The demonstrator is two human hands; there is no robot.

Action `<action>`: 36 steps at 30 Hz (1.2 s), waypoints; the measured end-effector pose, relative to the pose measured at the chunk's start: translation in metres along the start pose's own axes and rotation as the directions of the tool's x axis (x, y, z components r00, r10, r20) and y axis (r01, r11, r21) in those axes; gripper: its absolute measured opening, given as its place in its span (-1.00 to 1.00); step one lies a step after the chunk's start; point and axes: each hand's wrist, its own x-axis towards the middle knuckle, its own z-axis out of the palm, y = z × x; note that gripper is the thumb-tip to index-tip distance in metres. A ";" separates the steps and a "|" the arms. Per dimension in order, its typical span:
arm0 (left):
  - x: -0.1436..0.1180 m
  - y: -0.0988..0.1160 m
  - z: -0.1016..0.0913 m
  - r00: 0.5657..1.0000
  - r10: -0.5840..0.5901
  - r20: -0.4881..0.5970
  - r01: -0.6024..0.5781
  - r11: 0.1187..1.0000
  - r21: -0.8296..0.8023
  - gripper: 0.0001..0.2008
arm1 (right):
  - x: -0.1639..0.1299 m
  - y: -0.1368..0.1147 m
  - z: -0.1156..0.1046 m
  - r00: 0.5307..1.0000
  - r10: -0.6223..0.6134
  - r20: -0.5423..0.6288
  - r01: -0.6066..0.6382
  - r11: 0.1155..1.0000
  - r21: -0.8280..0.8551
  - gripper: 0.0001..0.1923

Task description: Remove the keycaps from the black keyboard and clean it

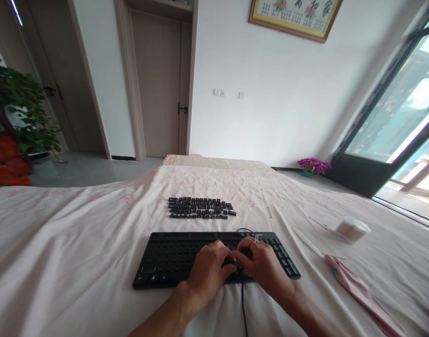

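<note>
Both forearms came up from the bottom edge and met over a black keyboard (172, 260) that lay on a pale pink floral sheet (60, 234). Its keycaps were off, at least across the exposed left part, where bare rows of sockets showed. The left hand (209, 271) rested on the middle of the board, fingers curled down and touching it; whether they pinched anything could not be told. The right hand (261, 264) sat just beside it, thumb and fingers drawn together around a thin stick (257, 238) whose pale tip poked up above the knuckles. A black cable (243, 304) ran from under the hands toward the camera.

Beyond the keyboard, well apart from it, loose black keycaps (200, 208) were laid out in tidy rows on the sheet. To the right stood a round tub of cotton swabs (352, 230), with a few single sticks (269, 211) scattered between it and the keycaps. Nearer the right edge lay a folded pink cloth or pouch (361, 290).

Farther back were a closed door (158, 84), a framed picture (294, 16) on the white wall, a leafy houseplant (21, 107) at left, a pot of purple flowers (313, 166) and a large window (403, 117) at right.
</note>
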 end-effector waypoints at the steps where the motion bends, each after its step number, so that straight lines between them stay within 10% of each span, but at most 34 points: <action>1: 0.000 0.000 0.000 1.000 -0.003 -0.001 0.003 1.000 0.007 -0.88 | 0.000 0.000 0.000 0.999 -0.034 0.011 0.034 0.999 -0.012 -0.73; 11: -0.001 0.002 0.000 0.999 0.029 -0.017 -0.028 0.999 0.023 -0.76 | -0.002 -0.001 -0.002 0.960 -0.199 0.197 0.222 0.970 -0.102 -0.70; 36: 0.000 0.022 0.015 0.979 0.190 -0.079 -0.168 0.959 0.229 -0.76 | -0.014 0.022 0.013 0.836 -0.503 -0.219 0.471 0.863 -0.183 -0.69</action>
